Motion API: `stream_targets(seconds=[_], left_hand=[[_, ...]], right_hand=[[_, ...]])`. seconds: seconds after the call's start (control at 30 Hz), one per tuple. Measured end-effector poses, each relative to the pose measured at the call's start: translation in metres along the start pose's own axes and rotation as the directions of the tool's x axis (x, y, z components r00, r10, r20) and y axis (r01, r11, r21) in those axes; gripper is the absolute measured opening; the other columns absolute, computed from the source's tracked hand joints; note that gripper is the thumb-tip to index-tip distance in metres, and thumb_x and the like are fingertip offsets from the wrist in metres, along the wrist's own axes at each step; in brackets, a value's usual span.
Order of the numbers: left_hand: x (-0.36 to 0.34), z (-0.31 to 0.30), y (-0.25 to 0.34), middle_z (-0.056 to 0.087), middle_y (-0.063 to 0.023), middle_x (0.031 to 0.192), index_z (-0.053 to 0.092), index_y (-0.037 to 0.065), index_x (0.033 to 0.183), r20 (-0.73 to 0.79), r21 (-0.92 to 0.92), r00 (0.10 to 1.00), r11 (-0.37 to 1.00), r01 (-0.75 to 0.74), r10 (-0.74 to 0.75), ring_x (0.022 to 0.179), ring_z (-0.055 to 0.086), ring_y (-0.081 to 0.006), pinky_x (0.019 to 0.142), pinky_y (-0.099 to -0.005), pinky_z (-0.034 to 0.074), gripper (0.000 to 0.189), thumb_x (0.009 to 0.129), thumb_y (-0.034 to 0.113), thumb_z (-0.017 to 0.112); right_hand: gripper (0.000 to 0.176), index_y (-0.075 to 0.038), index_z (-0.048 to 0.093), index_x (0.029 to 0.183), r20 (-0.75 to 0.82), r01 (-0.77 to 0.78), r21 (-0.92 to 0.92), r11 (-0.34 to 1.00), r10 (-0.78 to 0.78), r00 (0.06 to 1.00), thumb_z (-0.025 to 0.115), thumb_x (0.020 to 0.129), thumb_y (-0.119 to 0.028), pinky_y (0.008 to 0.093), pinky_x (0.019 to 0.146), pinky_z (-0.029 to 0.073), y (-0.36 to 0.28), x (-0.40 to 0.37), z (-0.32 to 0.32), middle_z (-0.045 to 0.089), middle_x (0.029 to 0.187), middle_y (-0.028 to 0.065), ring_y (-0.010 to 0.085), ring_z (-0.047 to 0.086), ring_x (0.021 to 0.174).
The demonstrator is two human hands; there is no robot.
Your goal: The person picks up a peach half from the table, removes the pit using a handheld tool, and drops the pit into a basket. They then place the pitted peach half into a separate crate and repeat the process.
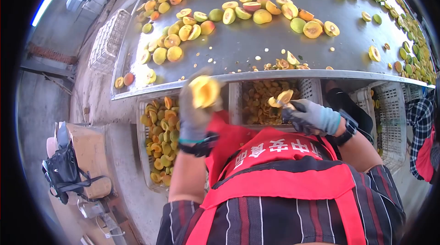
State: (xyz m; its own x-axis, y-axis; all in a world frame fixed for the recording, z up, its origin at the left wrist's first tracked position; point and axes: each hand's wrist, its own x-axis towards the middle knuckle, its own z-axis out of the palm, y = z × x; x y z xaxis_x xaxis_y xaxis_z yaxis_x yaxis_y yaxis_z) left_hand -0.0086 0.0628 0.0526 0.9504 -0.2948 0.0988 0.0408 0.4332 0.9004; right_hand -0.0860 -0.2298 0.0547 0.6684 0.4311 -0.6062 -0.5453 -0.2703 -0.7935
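My left hand (195, 112), in a grey glove and blurred by motion, holds a yellow fruit half (204, 91) near the table's front edge, above a crate of fruit halves (160, 142). My right hand (306, 114), in a grey and black glove, grips a small tool whose shape is mostly hidden. A yellow fruit piece (280, 99) sits at the tool's end, over the middle crate (236, 103) of fruit pieces. Beyond both hands, halved fruit (262, 16) lies in groups on the metal table (238, 52).
The table's raised metal rim (275, 75) runs in front of me. White crates (392, 121) stand at the right. A co-worker's checked sleeve (418, 116) shows at the far right. At the left are a stacked white crate (109, 41) and a cardboard box (89, 158) with a black bag (62, 167).
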Motion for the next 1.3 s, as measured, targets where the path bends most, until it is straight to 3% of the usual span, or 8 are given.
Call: stream_targets(seconds=[0.1,0.2,0.47,0.67,0.77,1.1,1.17,1.3], left_hand=[[-0.043,-0.054,0.055,0.062,-0.011,0.099,0.055,-0.001,0.112,-0.221,0.773,0.975,0.61,0.173,0.003,0.086,0.06,-0.0204,0.075,-0.0291,0.049,0.041,0.084,0.029,0.06],[-0.089,-0.105,0.087,0.059,-0.0153,0.104,0.056,-0.003,0.11,-0.296,0.886,0.955,-0.363,0.288,0.035,0.093,0.056,-0.0213,0.082,-0.0329,0.045,0.044,0.078,0.026,0.065],[-0.042,-0.219,0.123,0.054,-0.0166,0.117,0.046,-0.007,0.121,-0.65,0.752,0.639,0.467,0.465,0.411,0.106,0.051,-0.0222,0.091,-0.0335,0.04,0.052,0.081,0.021,0.064],[0.039,-0.243,0.152,0.059,-0.0143,0.105,0.05,-0.006,0.116,-0.586,0.802,0.706,0.413,0.432,0.398,0.096,0.054,-0.0182,0.081,-0.0299,0.042,0.048,0.079,0.022,0.063],[0.062,-0.319,0.158,0.063,-0.0083,0.085,0.057,-0.001,0.107,-0.607,0.792,0.696,0.218,0.571,0.383,0.074,0.059,-0.017,0.065,-0.0302,0.046,0.04,0.077,0.025,0.061],[0.119,-0.392,0.13,0.057,-0.0239,0.113,0.042,0.004,0.13,-0.684,0.521,0.699,-0.53,0.668,0.208,0.107,0.054,-0.0379,0.089,-0.043,0.042,0.076,0.077,0.059,0.052],[0.119,-0.423,0.131,0.065,-0.0138,0.088,0.054,0.001,0.113,-0.703,0.647,0.694,-0.265,0.715,0.156,0.081,0.063,-0.0256,0.072,-0.0353,0.047,0.063,0.078,0.053,0.057],[0.116,-0.446,0.134,0.06,-0.005,0.091,0.049,0.0,0.116,-0.667,0.709,0.744,0.34,0.618,0.04,0.08,0.058,-0.0128,0.069,-0.0271,0.048,0.046,0.081,0.024,0.066]], right_hand=[[0.036,-0.007,0.057,0.093,-0.041,-0.01,-0.973,0.231,-0.131,0.991,0.059,0.082,-0.041,0.0352,0.057,0.05,0.037,0.018,-0.007,0.063,0.074,0.0133,0.0272,0.063,0.066],[0.028,-0.008,0.059,0.09,-0.111,0.046,-0.844,0.535,-0.258,0.96,0.061,0.077,-0.033,0.0416,0.065,0.049,0.021,0.0,-0.01,0.062,0.078,0.0182,0.0357,0.061,0.075],[0.022,-0.006,0.053,0.088,-0.091,0.22,-0.768,0.602,-0.442,0.892,0.064,0.074,-0.018,0.0412,0.063,0.046,0.009,0.012,-0.018,0.058,0.074,0.0177,0.0376,0.057,0.071],[0.036,-0.003,0.053,0.116,-0.798,0.49,-0.023,0.871,-0.311,0.515,0.064,0.082,-0.009,0.0257,0.078,0.047,0.046,-0.009,-0.129,0.058,0.106,0.0044,0.0131,0.056,0.092],[0.03,-0.004,0.058,0.112,-0.846,0.244,-0.478,0.844,-0.517,0.131,0.061,0.083,-0.011,0.0229,0.064,0.045,0.085,-0.03,-0.255,0.06,0.092,0.0011,0.0093,0.055,0.074],[0.035,-0.006,0.061,0.103,-0.949,-0.576,-0.279,0.768,-0.312,0.044,0.065,0.078,-0.031,0.03,0.061,0.042,0.091,-0.035,-0.345,0.057,0.074,0.0018,0.015,0.053,0.065],[0.035,-0.005,0.06,0.096,-0.971,-0.587,-0.213,0.781,-0.235,0.04,0.065,0.078,-0.034,0.0331,0.062,0.044,0.08,-0.044,-0.355,0.058,0.073,0.0046,0.0204,0.056,0.067],[0.018,-0.009,0.053,0.082,-0.924,0.344,0.336,0.877,0.236,0.301,0.059,0.083,-0.025,0.0339,0.062,0.045,0.082,-0.069,-0.365,0.052,0.068,0.0035,0.02,0.054,0.065]])
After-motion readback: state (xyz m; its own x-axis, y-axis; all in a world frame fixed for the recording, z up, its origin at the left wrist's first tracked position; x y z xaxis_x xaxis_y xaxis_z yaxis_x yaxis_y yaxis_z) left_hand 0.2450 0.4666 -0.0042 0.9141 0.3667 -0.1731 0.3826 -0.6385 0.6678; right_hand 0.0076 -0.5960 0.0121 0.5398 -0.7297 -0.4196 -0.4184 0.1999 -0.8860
